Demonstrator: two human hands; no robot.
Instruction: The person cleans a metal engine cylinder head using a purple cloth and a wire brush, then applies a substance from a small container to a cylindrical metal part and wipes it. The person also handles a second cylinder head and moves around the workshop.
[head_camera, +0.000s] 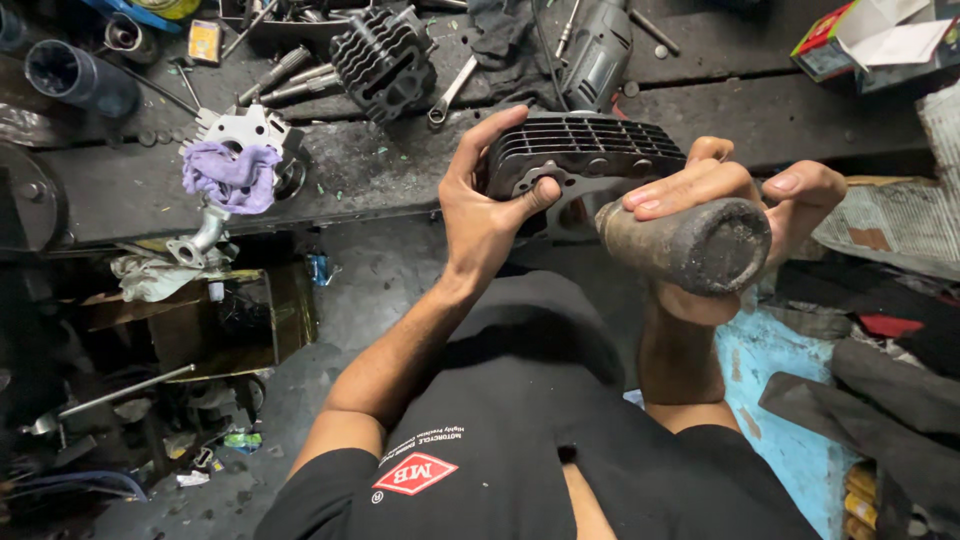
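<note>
Up close, the fingers of the left hand curl around the end of a dark, finned engine cylinder, the thumb pressed flat against its face beside a round hole. The hand is clamped firmly on the part, holding it in the air in front of the person's chest, just below the edge of a grimy black workbench. The right hand is wrapped tightly around a thick, worn, grey tool handle, whose blunt round end points toward the camera; the handle sits just beside the cylinder's right end. Whether the far end of the tool touches the cylinder is hidden. Beyond the hands, on the bench, lie a second finned cylinder, a spanner, a grey power drill and a metal engine part draped with a purple rag.
</note>
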